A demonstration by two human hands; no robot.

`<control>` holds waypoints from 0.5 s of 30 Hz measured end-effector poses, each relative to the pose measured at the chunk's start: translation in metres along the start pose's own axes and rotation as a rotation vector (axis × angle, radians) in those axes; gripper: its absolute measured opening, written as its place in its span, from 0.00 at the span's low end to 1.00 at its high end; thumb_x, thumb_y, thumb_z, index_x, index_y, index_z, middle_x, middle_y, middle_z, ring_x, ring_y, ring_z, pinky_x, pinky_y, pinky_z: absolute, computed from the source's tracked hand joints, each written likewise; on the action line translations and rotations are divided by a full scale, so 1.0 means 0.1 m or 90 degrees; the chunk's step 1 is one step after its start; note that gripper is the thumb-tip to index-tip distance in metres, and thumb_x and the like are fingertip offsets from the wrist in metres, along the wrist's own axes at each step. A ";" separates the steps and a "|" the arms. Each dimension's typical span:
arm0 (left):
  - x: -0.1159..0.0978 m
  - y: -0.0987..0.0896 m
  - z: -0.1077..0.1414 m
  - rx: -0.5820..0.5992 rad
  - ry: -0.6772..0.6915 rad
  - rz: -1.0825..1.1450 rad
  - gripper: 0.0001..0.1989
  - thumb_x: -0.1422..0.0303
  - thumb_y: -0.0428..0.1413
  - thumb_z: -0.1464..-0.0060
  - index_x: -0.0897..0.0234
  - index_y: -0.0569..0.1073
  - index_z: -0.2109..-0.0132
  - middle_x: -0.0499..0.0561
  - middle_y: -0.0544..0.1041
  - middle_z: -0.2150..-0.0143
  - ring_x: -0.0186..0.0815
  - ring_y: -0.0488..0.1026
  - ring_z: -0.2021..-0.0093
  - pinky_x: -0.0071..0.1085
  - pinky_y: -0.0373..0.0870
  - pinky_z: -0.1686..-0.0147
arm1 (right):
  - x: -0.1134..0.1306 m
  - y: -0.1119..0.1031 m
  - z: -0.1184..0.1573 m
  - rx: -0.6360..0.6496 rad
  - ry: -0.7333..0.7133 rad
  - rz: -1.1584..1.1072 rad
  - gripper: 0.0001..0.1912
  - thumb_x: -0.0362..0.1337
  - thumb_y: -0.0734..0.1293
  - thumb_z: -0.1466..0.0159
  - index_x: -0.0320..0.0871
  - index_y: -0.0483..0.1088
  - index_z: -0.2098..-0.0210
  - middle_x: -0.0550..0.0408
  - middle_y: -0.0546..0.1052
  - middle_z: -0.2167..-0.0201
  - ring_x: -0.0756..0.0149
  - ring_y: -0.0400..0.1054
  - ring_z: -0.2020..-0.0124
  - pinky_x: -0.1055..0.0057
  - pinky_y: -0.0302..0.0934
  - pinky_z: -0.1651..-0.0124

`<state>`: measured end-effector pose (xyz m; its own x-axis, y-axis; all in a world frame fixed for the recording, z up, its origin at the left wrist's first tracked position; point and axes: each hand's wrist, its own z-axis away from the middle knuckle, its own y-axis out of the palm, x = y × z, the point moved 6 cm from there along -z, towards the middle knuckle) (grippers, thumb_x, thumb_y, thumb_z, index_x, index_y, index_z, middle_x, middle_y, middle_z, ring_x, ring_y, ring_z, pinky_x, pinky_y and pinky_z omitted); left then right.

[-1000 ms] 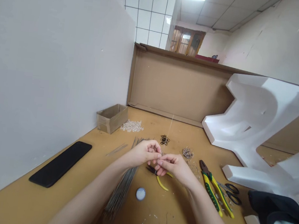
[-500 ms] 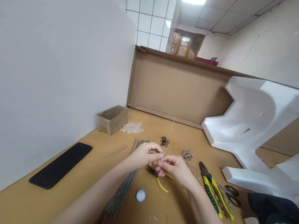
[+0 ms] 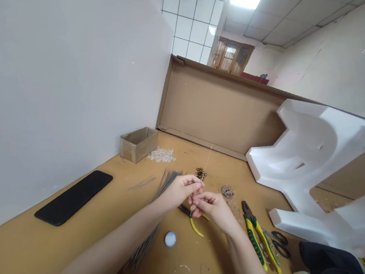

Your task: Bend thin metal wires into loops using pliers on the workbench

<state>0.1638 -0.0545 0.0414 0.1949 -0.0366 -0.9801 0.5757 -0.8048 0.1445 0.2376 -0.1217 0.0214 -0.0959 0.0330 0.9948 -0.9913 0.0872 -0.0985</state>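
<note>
My left hand and my right hand meet above the middle of the wooden table, their fingertips pinching a thin, straight wire that rises upward from them. Just below my hands lie small yellow-handled pliers. A long bundle of grey metal rods runs under my left forearm, partly hidden. A small heap of black rubber rings lies beyond my fingertips, and a heap of small metal pieces lies beyond my right hand.
Green-and-yellow lineman's pliers and black-handled scissors lie to the right. Further off are clear beads, a cardboard box, a black pad, a round white lid, and a large white foam shape.
The whole view has tilted and shifted slightly as my head moved. My hands stay together, and the wire now stands more upright between my fingertips.
</note>
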 end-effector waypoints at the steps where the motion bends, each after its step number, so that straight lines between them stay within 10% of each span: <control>1: -0.01 -0.01 0.00 -0.004 0.006 -0.007 0.11 0.64 0.53 0.53 0.69 0.68 0.66 0.45 0.69 0.77 0.23 0.62 0.84 0.21 0.60 0.84 | 0.00 0.00 0.00 0.000 -0.005 0.013 0.15 0.45 0.66 0.46 0.37 0.70 0.71 0.54 0.73 0.76 0.71 0.68 0.77 0.72 0.63 0.70; 15: -0.23 -0.30 0.00 -0.048 0.053 -0.047 0.11 0.64 0.54 0.54 0.69 0.70 0.67 0.48 0.70 0.75 0.23 0.60 0.81 0.19 0.55 0.84 | -0.47 0.08 0.25 -0.030 0.051 0.953 0.24 0.36 0.62 0.51 0.41 0.64 0.53 0.45 0.69 0.57 0.54 0.62 0.55 0.66 0.54 0.57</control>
<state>0.1418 -0.0292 0.0593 0.2137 0.0727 -0.9742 0.6484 -0.7564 0.0858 0.2316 -0.1474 -0.0260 -0.9849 0.1706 -0.0289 0.0216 -0.0445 -0.9988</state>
